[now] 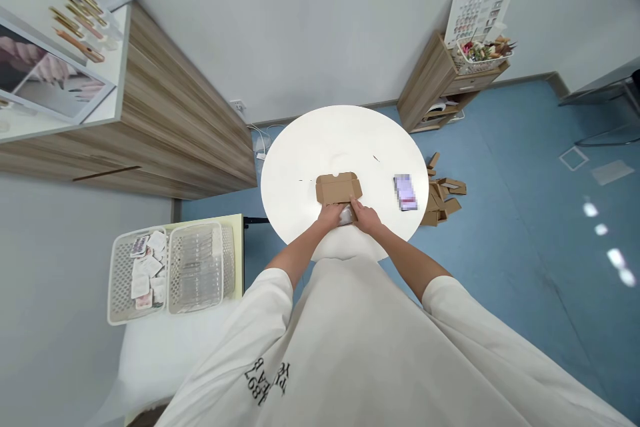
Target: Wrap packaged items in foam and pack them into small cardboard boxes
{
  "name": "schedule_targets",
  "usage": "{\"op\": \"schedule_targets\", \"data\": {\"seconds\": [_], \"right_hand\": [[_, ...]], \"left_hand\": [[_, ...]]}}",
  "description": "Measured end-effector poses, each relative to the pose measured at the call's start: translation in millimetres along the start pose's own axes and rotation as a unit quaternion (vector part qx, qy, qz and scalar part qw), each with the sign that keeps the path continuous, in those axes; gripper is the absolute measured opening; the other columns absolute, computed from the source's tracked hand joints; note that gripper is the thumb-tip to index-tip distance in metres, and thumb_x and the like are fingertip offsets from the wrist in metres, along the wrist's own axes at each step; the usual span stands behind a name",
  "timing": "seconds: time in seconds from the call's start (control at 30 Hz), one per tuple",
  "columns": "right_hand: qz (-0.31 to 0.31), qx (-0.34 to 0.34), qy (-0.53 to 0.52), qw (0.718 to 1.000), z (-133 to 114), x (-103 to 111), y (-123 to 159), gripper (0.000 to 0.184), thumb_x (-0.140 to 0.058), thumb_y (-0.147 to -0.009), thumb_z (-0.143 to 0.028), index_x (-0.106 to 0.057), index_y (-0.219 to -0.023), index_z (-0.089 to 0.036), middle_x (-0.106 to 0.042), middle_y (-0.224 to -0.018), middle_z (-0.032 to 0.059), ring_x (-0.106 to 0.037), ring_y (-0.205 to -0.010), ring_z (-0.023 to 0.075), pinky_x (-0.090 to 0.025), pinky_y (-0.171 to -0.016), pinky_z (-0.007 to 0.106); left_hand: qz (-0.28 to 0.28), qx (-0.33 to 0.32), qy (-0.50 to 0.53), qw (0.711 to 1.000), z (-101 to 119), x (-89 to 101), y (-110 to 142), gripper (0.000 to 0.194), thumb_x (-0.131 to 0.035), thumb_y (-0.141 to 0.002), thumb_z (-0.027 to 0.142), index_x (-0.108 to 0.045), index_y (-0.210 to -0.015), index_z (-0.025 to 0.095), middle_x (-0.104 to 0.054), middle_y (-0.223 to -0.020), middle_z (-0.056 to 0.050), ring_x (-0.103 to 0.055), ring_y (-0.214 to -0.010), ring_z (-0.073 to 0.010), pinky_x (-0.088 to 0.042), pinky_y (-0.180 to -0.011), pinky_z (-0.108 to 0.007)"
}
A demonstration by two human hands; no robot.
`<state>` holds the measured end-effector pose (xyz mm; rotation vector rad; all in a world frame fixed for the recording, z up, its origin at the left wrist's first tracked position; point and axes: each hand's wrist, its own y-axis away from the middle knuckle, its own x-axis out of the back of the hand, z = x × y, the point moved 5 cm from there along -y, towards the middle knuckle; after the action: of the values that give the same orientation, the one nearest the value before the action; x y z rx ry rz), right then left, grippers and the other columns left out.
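A small brown cardboard box (339,188) lies at the near side of the round white table (295,147), its lid folded open away from me. Inside its near part shows a whitish, shiny packet (346,215), too small to make out clearly. My left hand (331,215) is closed on the left side of the box, its fingertips reaching over the packet. On the other side, my right hand (367,218) grips the box's right wall, with the thumb along the edge. Some of the fingers of both hands are hidden.
A blurred purple phone-like thing (405,192) lies on the table's right. Brown cardboard boxes (440,200) are piled beyond that edge. At left stand two white baskets, one with small packets (147,273), the other with clear plastic pieces (195,267). Wooden cabinets (185,100) stand behind.
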<state>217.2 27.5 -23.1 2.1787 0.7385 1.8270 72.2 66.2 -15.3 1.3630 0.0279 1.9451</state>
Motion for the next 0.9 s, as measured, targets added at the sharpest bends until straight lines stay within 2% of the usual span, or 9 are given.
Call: {"op": "schedule_targets", "data": {"seconds": [0.1,0.2,0.33,0.43,0.53,0.7,0.9], "right_hand": [[-0.006,-0.005,-0.004,1.0,0,-1,0,0.11,-0.064,-0.087,-0.03,0.018,-0.16,-0.026,-0.024,-0.165,0.0151,-0.063,-0.113,0.031,-0.048,-0.087,0.036],[-0.007,-0.008,-0.016,1.0,1,-2,-1,0.109,-0.065,-0.088,-0.033,0.015,-0.161,-0.027,-0.024,-0.165,0.0152,-0.064,-0.113,0.0312,-0.048,-0.087,0.036],[-0.002,-0.007,-0.027,1.0,2,-3,-2,0.108,-0.067,-0.088,-0.039,0.011,-0.162,-0.028,-0.023,-0.166,0.0149,-0.064,-0.112,0.032,-0.048,-0.088,0.037],[-0.002,-0.005,-0.035,0.999,1,-2,-1,0.106,-0.066,-0.088,-0.043,0.008,-0.162,-0.028,-0.02,-0.166,0.0149,-0.065,-0.111,0.0321,-0.049,-0.089,0.037],[-0.005,-0.006,-0.032,0.999,0,-1,0,0.103,-0.065,-0.089,-0.043,0.004,-0.163,-0.027,-0.017,-0.167,0.0147,-0.065,-0.111,0.0319,-0.049,-0.089,0.038],[-0.013,-0.015,-0.028,0.999,-2,0,2,0.101,-0.065,-0.089,-0.042,0.002,-0.163,-0.026,-0.015,-0.168,0.0153,-0.063,-0.114,0.0327,-0.048,-0.09,0.039],[-0.013,-0.013,-0.014,1.0,-5,0,-1,0.099,-0.065,-0.089,-0.038,-0.001,-0.163,-0.026,-0.019,-0.166,0.0163,-0.063,-0.113,0.0326,-0.048,-0.09,0.039]], "left_hand": [[0.033,-0.002,-0.053,0.998,4,-6.6,5,0.045,-0.058,-0.085,0.013,-0.057,-0.13,0.02,-0.062,-0.124,-0.013,-0.057,-0.116,-0.0304,-0.035,-0.103,-0.043],[0.078,0.0,-0.051,0.996,7,-11.8,15,0.041,-0.05,-0.089,0.011,-0.056,-0.129,0.018,-0.056,-0.131,-0.016,-0.052,-0.121,-0.0311,-0.034,-0.103,-0.043],[0.047,-0.022,-0.022,0.998,9,-25.9,27,0.032,-0.045,-0.092,0.013,-0.06,-0.12,0.019,-0.057,-0.126,-0.017,-0.053,-0.118,-0.032,-0.036,-0.101,-0.046],[0.036,-0.036,-0.021,0.999,10,-32.9,32,0.033,-0.045,-0.093,0.017,-0.059,-0.123,0.02,-0.055,-0.131,-0.016,-0.051,-0.123,-0.0324,-0.035,-0.103,-0.048],[0.034,-0.048,-0.039,0.998,10,-36.4,36,0.038,-0.047,-0.093,0.02,-0.056,-0.13,0.019,-0.052,-0.14,-0.017,-0.048,-0.13,-0.0324,-0.031,-0.107,-0.048],[0.022,-0.074,-0.05,0.996,4,-38.9,41,0.054,-0.049,-0.09,0.019,-0.046,-0.144,0.02,-0.036,-0.159,-0.015,-0.037,-0.143,-0.0312,-0.023,-0.115,-0.047],[-0.003,-0.121,-0.06,0.991,-1,-40.0,37,0.056,-0.051,-0.089,0.02,-0.047,-0.145,0.019,-0.036,-0.16,-0.016,-0.034,-0.146,-0.0305,-0.023,-0.117,-0.048]]}}
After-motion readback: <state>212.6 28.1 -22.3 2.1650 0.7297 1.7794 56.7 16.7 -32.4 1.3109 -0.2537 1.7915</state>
